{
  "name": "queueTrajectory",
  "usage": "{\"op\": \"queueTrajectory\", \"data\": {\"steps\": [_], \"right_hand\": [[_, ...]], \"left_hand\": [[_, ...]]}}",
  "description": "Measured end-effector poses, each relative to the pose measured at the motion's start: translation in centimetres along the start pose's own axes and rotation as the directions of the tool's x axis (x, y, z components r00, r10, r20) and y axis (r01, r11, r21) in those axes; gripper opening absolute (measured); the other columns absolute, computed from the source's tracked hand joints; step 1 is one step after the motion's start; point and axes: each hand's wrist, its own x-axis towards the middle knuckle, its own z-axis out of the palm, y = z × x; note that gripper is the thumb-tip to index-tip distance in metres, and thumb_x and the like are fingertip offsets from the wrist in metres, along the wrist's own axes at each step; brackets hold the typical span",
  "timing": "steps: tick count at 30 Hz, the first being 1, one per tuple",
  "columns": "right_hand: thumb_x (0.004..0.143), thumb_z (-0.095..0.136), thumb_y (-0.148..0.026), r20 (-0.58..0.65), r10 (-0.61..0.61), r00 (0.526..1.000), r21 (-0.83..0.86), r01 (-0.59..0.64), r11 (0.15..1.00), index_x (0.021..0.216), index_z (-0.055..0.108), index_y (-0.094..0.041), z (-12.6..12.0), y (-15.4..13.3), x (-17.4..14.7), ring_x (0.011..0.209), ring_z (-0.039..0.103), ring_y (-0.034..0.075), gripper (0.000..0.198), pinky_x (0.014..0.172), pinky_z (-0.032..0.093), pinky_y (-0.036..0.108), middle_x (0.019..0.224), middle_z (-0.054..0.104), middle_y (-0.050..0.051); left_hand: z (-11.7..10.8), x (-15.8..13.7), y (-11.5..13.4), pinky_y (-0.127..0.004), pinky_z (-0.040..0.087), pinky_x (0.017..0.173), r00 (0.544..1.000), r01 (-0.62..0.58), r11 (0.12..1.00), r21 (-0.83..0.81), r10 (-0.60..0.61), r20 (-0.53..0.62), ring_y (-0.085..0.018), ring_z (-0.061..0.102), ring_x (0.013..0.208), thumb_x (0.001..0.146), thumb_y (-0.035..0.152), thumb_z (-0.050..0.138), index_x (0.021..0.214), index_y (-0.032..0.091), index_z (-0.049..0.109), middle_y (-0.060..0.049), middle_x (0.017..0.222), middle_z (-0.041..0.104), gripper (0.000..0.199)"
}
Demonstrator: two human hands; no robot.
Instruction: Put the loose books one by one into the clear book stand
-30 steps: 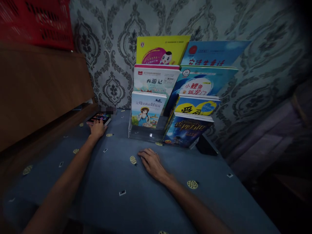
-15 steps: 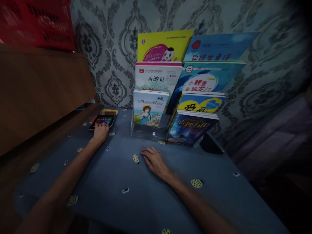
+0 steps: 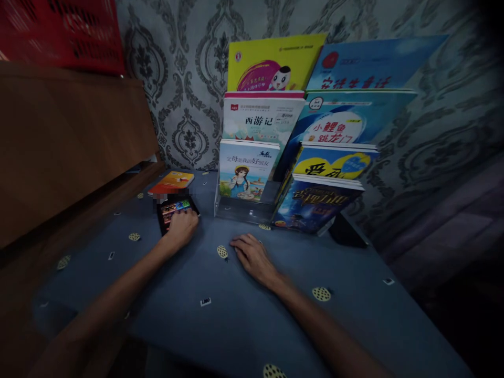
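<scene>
And here's the left hand (image 3: 185, 227) at the near right edge of a thin, dark rectangular book with a multicoloured cover (image 3: 168, 210), grip closed on it, fingers bent over the cover, thumb hidden from view! That book sits on the left of the blue patterned desk (image 3: 173, 294), just in front of an orange-covered book (image 3: 174, 184) lying flat. Over to the right hand (image 3: 255, 258): palm down on the desk, grip relaxed, fingers loosely extended, nothing visible in it. Behind it stands a clear plastic book stand (image 3: 246, 211), tiers loaded! Front left, a white-and-blue book with a girl on its cover (image 3: 246, 170); front right, a dark blue book with gold lettering (image 3: 315, 207), both leaning back.
</scene>
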Motion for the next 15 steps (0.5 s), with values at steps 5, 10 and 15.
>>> {"op": "queueTrajectory", "data": {"steps": [5,10,15], "right_hand": [[0.099,0.048,-0.016,0.02,0.016,1.0,0.008,-0.016,1.0,0.114,0.072,-0.022,-0.1,-0.1,0.1,0.105,0.063,0.026,0.029,0.09,0.054,0.043,0.112,0.071,0.01],[0.098,0.05,-0.014,0.018,0.009,1.0,0.018,-0.009,1.0,0.114,0.072,-0.022,0.1,0.1,0.0,0.106,0.063,0.025,0.029,0.091,0.052,0.042,0.113,0.071,0.01],[0.1,0.048,-0.017,0.028,0.033,0.999,0.011,-0.033,0.999,0.114,0.071,-0.023,0.0,0.1,0.0,0.106,0.062,0.025,0.028,0.089,0.052,0.042,0.112,0.071,0.009]], "left_hand": [[-1.1,0.3,-0.6,-0.04,0.052,0.077,0.997,-0.068,0.993,-0.094,0.07,0.018,-0.033,0.071,0.093,0.1,0.05,0.041,0.095,0.017,0.074,-0.017,0.097,0.074,0.047],[-0.1,2.7,-5.8,-0.043,0.049,0.095,0.972,0.197,0.97,-0.143,-0.212,-0.1,-0.033,0.061,0.12,0.098,0.042,0.047,0.126,0.017,0.06,-0.019,0.13,0.065,0.039],[2.1,2.5,-8.6,-0.046,0.049,0.096,0.945,0.32,0.923,-0.212,-0.326,0.005,-0.034,0.056,0.126,0.098,0.053,0.043,0.138,0.018,0.049,-0.02,0.137,0.059,0.053]]}}
